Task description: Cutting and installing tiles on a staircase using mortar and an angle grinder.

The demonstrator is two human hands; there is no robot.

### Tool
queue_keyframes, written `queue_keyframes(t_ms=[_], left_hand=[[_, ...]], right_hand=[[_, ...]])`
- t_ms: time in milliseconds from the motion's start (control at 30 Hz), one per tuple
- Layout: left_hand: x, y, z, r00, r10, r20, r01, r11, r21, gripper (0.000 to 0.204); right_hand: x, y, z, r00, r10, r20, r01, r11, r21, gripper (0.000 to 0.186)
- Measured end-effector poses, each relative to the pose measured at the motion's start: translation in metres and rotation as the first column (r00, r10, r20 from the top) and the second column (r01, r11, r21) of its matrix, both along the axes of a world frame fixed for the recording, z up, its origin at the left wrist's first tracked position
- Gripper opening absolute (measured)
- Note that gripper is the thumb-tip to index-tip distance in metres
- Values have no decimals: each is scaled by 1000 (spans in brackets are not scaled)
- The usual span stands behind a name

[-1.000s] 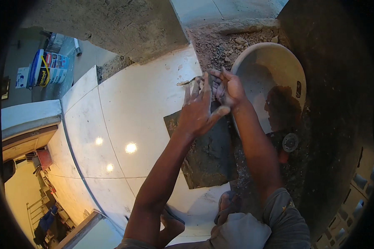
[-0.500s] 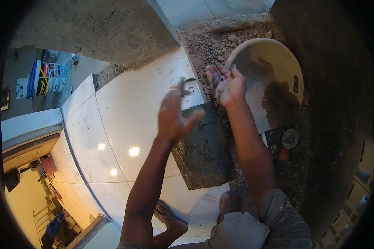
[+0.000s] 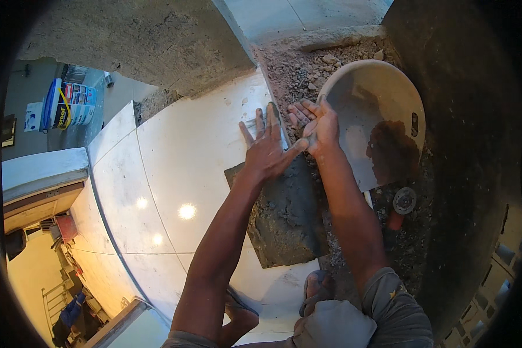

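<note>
Dark grey rectangular slab with a rough, paste-like coating [image 3: 287,226] lies flat, slightly skewed, on the glossy white tiled floor [image 3: 180,168], lower middle of view, between the person's forearms. Clock refs from slab centre, 12 = top of view. Bare left hand [image 3: 268,145] at 11–12, over the slab's top edge: released, back up, fingers spread toward 12 above the white tile, thumb out toward 2. Whether the fingers press on the tile, can't tell. Bare right hand [image 3: 320,129] just past 12, beyond the slab's edge: released too, fingers half curled and pointing toward 10, only grey smears visible on it. Left thumb tip sits right beside the right hand; contact unclear. Pale grey oval basin with a slot near its rim [image 3: 354,151] at 1–2, just behind the right hand, big dark wet-looking patch inside. Red-bodied tool with a round grey metal disc [image 3: 405,200] at 3, on dark dirty ground below the basin. Reddish-brown rubble strip [image 3: 298,64] at 12. Rough grey concrete surface [image 3: 145,40] near 11. White round bucket with blue rim and yellow handle [image 3: 78,107] at 10, well apart. Person's feet in sandals: right foot [image 3: 319,287] at 5, left foot [image 3: 242,319] at 7.
</note>
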State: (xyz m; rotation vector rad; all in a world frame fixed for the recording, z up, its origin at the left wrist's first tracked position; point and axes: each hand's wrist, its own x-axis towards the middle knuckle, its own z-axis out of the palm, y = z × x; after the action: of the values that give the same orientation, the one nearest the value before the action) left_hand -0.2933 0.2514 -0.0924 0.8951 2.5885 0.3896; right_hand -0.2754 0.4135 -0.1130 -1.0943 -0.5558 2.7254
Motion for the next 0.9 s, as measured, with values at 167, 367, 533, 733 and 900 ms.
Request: queue_keyframes(t_ms=[167, 367, 533, 733, 900], left_hand=[[17, 8, 14, 942, 57, 330, -174, 926, 336, 109], [70, 33, 51, 970, -107, 217, -15, 869, 495, 113], [116, 43, 75, 929, -351, -116, 364, 923, 126, 121], [157, 26, 101, 930, -364, -53, 366, 903, 224, 124], [176, 1, 121, 834, -376, 403, 64, 792, 607, 113]], right_hand=[[36, 17, 11, 989, -118, -88, 125, 989, 78, 63], [86, 21, -1, 995, -76, -66, 73, 996, -45, 54], [112, 20, 0, 981, -138, -132, 80, 923, -376, 56], [128, 16, 8, 949, -316, 6, 295, 878, -376, 61], [146, 20, 29, 928, -372, -32, 337, 871, -358, 59]])
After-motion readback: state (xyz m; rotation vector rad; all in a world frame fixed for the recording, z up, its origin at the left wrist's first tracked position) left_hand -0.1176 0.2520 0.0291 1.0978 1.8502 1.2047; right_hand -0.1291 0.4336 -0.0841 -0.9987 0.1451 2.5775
